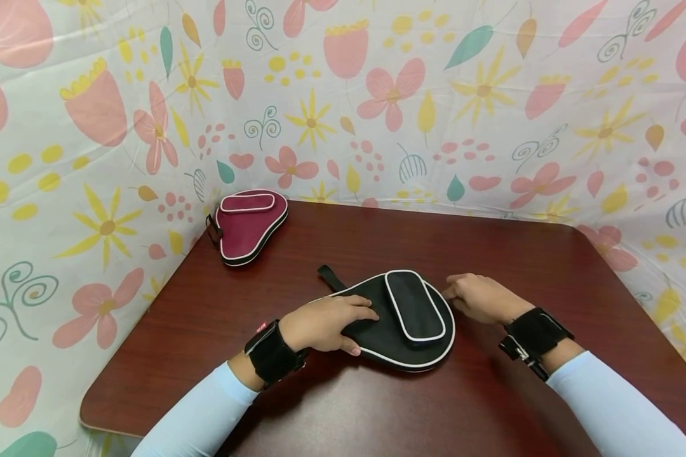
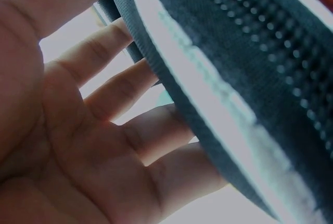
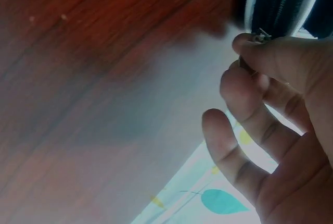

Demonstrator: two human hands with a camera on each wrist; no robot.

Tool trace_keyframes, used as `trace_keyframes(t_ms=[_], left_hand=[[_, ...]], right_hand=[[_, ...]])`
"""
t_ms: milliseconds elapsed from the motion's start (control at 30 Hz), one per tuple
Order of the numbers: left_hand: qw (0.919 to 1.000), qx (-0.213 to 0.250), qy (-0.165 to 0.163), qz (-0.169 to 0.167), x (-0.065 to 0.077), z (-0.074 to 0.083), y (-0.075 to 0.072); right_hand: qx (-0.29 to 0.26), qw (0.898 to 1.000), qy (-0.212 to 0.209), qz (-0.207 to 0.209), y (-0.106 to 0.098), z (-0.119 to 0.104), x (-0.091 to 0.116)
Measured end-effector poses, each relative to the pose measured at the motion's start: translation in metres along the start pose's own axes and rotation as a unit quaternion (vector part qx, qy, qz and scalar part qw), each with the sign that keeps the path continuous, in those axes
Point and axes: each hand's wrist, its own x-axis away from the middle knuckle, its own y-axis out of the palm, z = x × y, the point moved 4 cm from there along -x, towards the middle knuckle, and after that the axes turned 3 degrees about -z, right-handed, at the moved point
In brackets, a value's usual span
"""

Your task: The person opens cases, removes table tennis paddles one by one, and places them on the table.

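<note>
A black table tennis paddle case (image 1: 371,339) with white piping lies on the table, its rounded end to the right. My left hand (image 1: 327,322) rests on its narrower part with fingers extended; the left wrist view shows them against the edge beside the zipper teeth (image 2: 281,39). At the rounded end, my right hand (image 1: 483,297) pinches the zipper pull (image 3: 261,37) between thumb and index finger, its other fingers loosely bent. A small pocket (image 1: 416,306) outlined in white sits on the case's upper face, and a black strap (image 1: 330,278) sticks out behind it.
A maroon paddle case (image 1: 242,231) with a dark loop lies at the table's back left corner. The brown wooden table (image 1: 491,247) has rounded corners. A floral cloth (image 1: 377,127) hangs behind it and along the left side.
</note>
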Motion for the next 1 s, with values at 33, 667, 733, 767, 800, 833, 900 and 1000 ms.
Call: trace_keyframes(t_ms=[33,667,733,767,800,833,900,1000], left_hand=[[1.0,-0.001,0.0,0.0,0.0,0.0,0.0],[0.9999,-0.011,0.004,0.002,0.002,0.001,0.0],[0.9998,-0.021,0.002,0.001,0.002,0.001,0.001],[0.9996,-0.027,0.004,0.0,0.002,0.001,0.001],[0.9995,-0.03,0.008,-0.003,0.002,0.002,0.001],[0.9994,-0.029,0.015,-0.007,0.002,0.001,0.0],[0.9991,-0.022,0.034,-0.014,0.001,-0.001,-0.003],[0.9986,-0.011,0.049,-0.018,-0.003,-0.008,-0.013]], right_hand=[[0.0,1.0,-0.003,0.002,0.0,-0.001,0.001],[-0.033,0.999,0.025,0.017,0.007,-0.007,0.01],[-0.037,0.998,0.04,0.013,0.008,-0.008,0.011],[-0.039,0.998,0.047,0.011,0.008,-0.008,0.011],[-0.041,0.998,0.051,0.01,0.009,-0.008,0.012],[-0.043,0.998,0.054,0.009,0.009,-0.008,0.013],[-0.046,0.997,0.057,0.01,0.01,-0.008,0.014],[-0.046,0.998,0.048,0.018,0.01,-0.006,0.014]])
